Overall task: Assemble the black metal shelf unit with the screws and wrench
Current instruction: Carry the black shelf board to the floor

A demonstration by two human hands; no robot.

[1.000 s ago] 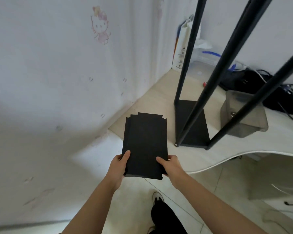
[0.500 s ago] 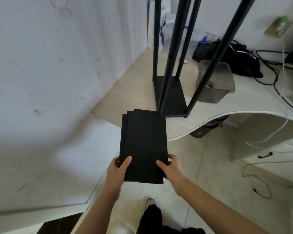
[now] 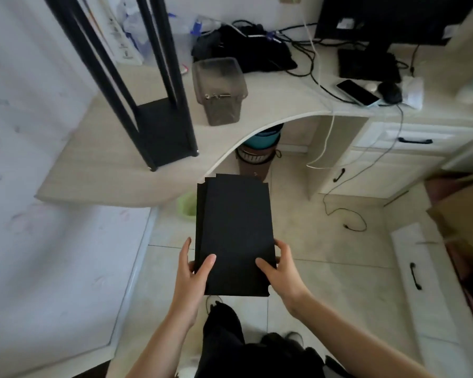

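Both hands grip the near end of the stacked black panels (image 3: 234, 230) over open floor, clear of the desk (image 3: 115, 170) edge; left hand (image 3: 193, 271) and right hand (image 3: 280, 271) thumbs on top, fingers hidden beneath; frame (image 3: 159, 126) stands on the desk, its posts cut off above

The black shelf frame's (image 3: 159, 126) 4 posts run off the top edge, so their upper ends are unseen. The stacked black shelf panels (image 3: 234, 233) hide the fingers of the left hand (image 3: 193, 271) and right hand (image 3: 280, 271) beneath them. The small metal parts inside the clear plastic container (image 3: 220, 90) are too small to identify. The monitor (image 3: 388, 17) is cut off at the top.
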